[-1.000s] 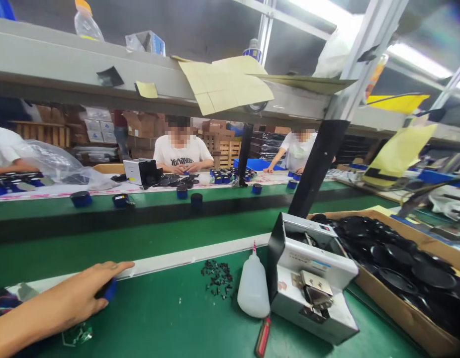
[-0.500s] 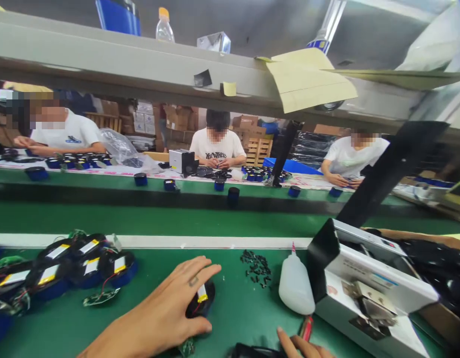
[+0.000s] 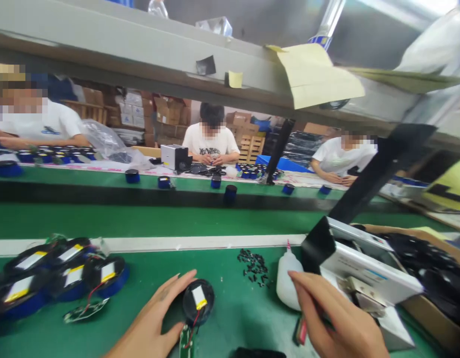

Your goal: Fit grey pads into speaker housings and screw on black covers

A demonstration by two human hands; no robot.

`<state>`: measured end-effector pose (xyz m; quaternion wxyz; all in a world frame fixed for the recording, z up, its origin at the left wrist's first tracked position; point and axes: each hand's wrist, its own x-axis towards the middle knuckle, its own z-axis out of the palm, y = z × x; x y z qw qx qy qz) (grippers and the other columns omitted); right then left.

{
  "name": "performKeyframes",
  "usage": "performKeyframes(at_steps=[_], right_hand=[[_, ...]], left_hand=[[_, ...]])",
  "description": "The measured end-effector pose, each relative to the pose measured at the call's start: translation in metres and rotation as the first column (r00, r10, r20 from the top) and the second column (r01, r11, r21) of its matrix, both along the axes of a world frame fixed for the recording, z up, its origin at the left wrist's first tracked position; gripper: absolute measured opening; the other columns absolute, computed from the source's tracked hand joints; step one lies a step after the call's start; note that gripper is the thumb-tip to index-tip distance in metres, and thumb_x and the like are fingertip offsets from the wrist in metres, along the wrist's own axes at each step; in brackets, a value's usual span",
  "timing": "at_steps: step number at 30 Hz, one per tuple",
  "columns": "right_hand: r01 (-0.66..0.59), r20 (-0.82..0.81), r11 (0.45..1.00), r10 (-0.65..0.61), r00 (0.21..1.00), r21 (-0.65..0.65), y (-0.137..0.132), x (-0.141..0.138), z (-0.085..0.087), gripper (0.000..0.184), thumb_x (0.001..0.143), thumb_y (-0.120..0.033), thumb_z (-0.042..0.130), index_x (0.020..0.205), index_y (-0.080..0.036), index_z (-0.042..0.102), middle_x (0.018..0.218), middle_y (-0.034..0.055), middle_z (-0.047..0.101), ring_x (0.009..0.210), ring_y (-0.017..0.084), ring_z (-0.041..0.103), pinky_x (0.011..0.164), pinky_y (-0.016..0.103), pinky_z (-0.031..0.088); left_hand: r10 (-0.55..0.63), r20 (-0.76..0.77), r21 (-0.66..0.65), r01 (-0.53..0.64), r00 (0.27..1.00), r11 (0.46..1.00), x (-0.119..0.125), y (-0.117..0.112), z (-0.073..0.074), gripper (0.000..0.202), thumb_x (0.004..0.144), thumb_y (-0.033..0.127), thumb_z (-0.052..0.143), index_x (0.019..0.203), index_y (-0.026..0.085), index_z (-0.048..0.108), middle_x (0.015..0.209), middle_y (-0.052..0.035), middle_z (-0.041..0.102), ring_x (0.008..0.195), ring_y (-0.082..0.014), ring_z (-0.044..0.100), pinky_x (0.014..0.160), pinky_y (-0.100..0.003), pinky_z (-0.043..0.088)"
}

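My left hand [image 3: 151, 320] lies on the green mat with its fingers stretched out, touching the left edge of a round black unit [image 3: 198, 301] that has a yellow-tipped battery on top. A small green circuit board [image 3: 185, 343] hangs from that unit by wires. My right hand [image 3: 337, 320] reaches in from the lower right, its fingers curled over a red-handled screwdriver [image 3: 300, 332]. Its index finger points at a white squeeze bottle [image 3: 287, 288].
Several blue-and-black units with batteries [image 3: 65, 273] are bunched at the left. A pile of small black screws [image 3: 254, 262] lies behind the unit. A grey machine [image 3: 367, 283] and a cardboard box of black parts [image 3: 434, 271] stand at the right. Beyond the conveyor belt [image 3: 140, 223], other people work.
My left hand has eased off the black unit and now lies beside it. My right hand has come up into view over the screwdriver. The view has shifted slightly.
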<state>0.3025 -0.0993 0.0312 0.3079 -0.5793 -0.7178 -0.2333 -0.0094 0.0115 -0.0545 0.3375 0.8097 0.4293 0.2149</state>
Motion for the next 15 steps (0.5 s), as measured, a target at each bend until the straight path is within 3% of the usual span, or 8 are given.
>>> performKeyframes(at_steps=[1,3,5,8,10,15], right_hand=[[0.068,0.069,0.998,-0.068,0.995,0.001,-0.001,0.006,0.000,0.028,0.102,-0.022,0.038,0.119,-0.018,0.059,0.102,0.0098,0.072,0.076,0.017,0.073,0.062,0.021,0.057],[0.242,0.222,0.969,-0.226,0.948,-0.044,-0.003,0.014,-0.006,0.038,0.102,-0.020,0.027,0.118,-0.014,0.061,0.105,0.0142,0.071,0.061,0.017,0.072,0.047,0.023,0.055],[0.429,0.334,0.890,-0.362,0.870,-0.153,0.000,0.014,-0.017,0.041,0.102,-0.023,0.027,0.123,-0.010,0.060,0.099,0.0155,0.072,0.042,0.014,0.065,0.034,0.023,0.048],[0.647,0.437,0.700,-0.501,0.747,-0.302,0.011,0.001,-0.032,0.056,0.095,-0.042,0.057,0.137,-0.005,0.053,0.083,0.0114,0.070,0.046,0.021,0.068,0.037,0.027,0.050],[0.704,0.481,0.631,-0.530,0.698,-0.327,0.018,-0.007,-0.038,0.072,0.084,-0.048,0.072,0.139,-0.006,0.052,0.077,0.0105,0.068,0.053,0.028,0.070,0.040,0.032,0.052],[0.691,0.503,0.685,-0.524,0.687,-0.231,0.020,-0.003,-0.044,0.059,0.086,-0.047,0.069,0.134,-0.014,0.059,0.070,0.0052,0.065,0.049,0.029,0.069,0.038,0.032,0.048]], left_hand=[[0.015,-0.010,0.028,-0.015,1.000,1.000,-0.001,0.000,-0.005,0.076,0.078,0.016,0.059,0.147,0.042,0.040,0.154,0.0035,0.045,0.145,-0.0295,0.034,0.117,-0.051,0.030],[0.006,-0.038,0.092,-0.003,0.999,0.996,-0.002,-0.001,-0.012,0.076,0.077,0.017,0.062,0.145,0.042,0.043,0.152,0.0032,0.048,0.143,-0.0318,0.037,0.116,-0.052,0.033],[-0.003,-0.056,0.157,0.012,0.998,0.988,-0.004,-0.003,-0.012,0.074,0.079,0.018,0.063,0.145,0.044,0.042,0.150,0.0035,0.050,0.142,-0.0327,0.039,0.114,-0.053,0.036],[0.019,-0.021,0.188,-0.015,1.000,0.982,-0.002,-0.007,-0.006,0.078,0.082,0.017,0.060,0.149,0.046,0.032,0.151,0.0039,0.049,0.140,-0.0305,0.042,0.114,-0.055,0.035],[0.004,0.018,0.173,-0.007,1.000,0.985,0.000,-0.009,-0.003,0.087,0.080,0.016,0.062,0.152,0.046,0.024,0.153,0.0037,0.047,0.140,-0.0298,0.042,0.115,-0.056,0.033],[-0.003,0.038,0.095,0.000,0.999,0.995,0.005,-0.013,0.002,0.089,0.075,0.012,0.065,0.149,0.046,0.030,0.150,0.0045,0.050,0.143,-0.0304,0.037,0.115,-0.055,0.034]])
